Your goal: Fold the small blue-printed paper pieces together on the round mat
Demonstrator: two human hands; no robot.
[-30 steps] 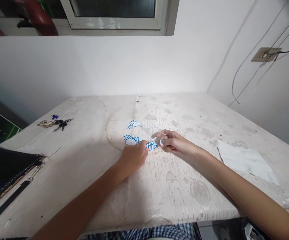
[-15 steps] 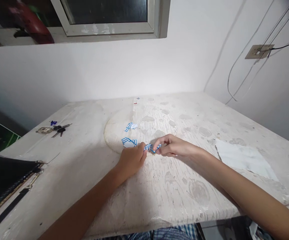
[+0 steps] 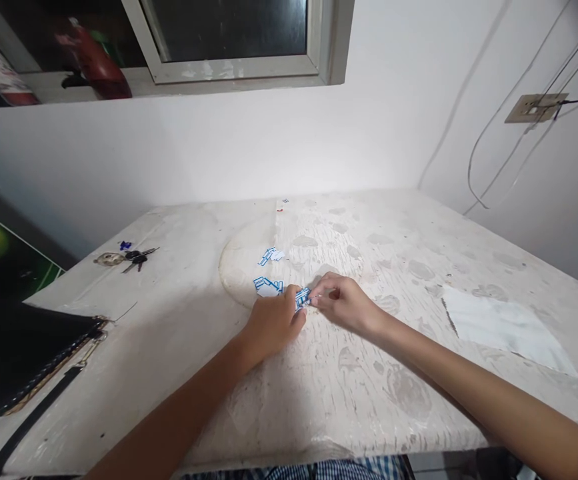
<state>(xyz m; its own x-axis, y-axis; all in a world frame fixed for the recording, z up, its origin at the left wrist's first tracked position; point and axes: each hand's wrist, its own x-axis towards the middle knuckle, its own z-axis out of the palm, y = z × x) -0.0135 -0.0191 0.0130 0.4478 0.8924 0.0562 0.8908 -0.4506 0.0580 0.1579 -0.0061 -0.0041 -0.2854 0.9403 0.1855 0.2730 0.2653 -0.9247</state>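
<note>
Over the bench [image 3: 183, 267], the left hand [image 3: 275, 323] pinches the blue-and-white cutout [image 3: 302, 299]; the right hand's [image 3: 346, 303] fingertips meet its right end, their grip unclear. A light, steady left pinch should avoid creasing it.

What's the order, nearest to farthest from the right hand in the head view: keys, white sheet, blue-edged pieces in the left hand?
1. Blue-edged pieces: in the left hand, at the right hand.
2. White sheet: off to the right.
3. Keys: far over left.
</note>
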